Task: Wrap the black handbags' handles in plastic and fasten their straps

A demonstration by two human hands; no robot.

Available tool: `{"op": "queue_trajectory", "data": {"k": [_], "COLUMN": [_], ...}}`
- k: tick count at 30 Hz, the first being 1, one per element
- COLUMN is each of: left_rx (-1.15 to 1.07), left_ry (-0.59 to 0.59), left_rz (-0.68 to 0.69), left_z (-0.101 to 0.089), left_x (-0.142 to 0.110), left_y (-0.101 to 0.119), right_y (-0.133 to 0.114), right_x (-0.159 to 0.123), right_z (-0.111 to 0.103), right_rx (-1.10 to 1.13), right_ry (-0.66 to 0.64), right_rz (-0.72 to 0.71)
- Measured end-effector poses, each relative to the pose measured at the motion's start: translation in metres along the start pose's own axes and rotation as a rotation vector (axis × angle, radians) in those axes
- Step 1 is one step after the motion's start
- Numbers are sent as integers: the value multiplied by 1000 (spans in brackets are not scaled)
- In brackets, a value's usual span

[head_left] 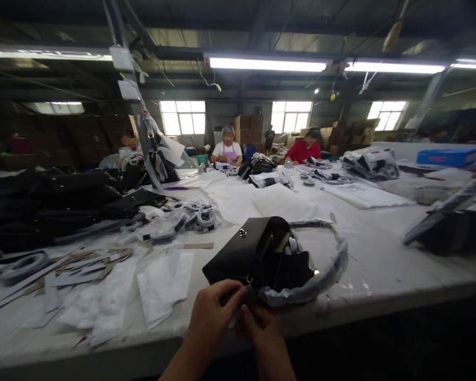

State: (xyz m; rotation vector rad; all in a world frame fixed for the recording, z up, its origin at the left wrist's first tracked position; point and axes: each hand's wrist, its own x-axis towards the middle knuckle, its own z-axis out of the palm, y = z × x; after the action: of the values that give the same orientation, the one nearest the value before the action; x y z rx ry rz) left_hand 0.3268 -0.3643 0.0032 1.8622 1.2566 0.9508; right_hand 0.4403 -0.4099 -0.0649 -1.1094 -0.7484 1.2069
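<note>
A black handbag lies on its side on the white table, gold clasp up, its handle wrapped in clear plastic. Both my hands meet at the bag's near corner. My left hand has its fingers curled and pinched at the bag's edge near a small gold ring. My right hand is closed too, fingertips against the same spot; what they pinch is too small to make out.
Loose white paper sheets and cardboard strips lie at left, with stacked black bags behind. Wrapped straps sit mid-table. Two people work at the far end. Another dark bag lies at right.
</note>
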Motion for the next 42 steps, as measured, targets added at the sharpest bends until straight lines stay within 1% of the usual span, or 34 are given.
{"op": "queue_trajectory", "data": {"k": [4, 7, 11, 14, 16, 21, 27, 30, 33, 35, 38, 42], "left_rx": [79, 103, 197, 229, 229, 257, 306, 321, 315, 274, 232, 306], "left_ry": [-3, -3, 42, 43, 32, 21, -21, -21, -3, 6, 13, -14], "left_rz": [74, 89, 1, -28, 5, 96, 148, 151, 163, 219, 380, 594], "left_z": [1, -3, -10, -13, -14, -15, -17, -18, -16, -14, -10, -12], "left_x": [0, -5, -15, -18, -17, -11, -3, -4, -6, -6, -6, -9], "left_y": [2, -2, -11, -14, -13, -2, 8, 7, 0, -7, -18, -23], "right_y": [-2, -4, -5, -8, -11, -18, -14, -13, -14, -15, -17, -22], "right_x": [-4, -6, -10, -10, -10, -9, -7, -6, -6, -6, -4, -4], "right_z": [5, 10, 15, 16, 15, 13, 15, 18, 20, 20, 19, 15], "right_rx": [229, 310, 316, 315, 325, 264, 274, 296, 291, 277, 274, 263], "right_ry": [16, 33, 75, 58, 47, 83, 110, 114, 125, 135, 159, 125], "right_rz": [85, 103, 94, 120, 126, 102, 89, 102, 100, 90, 81, 89]}}
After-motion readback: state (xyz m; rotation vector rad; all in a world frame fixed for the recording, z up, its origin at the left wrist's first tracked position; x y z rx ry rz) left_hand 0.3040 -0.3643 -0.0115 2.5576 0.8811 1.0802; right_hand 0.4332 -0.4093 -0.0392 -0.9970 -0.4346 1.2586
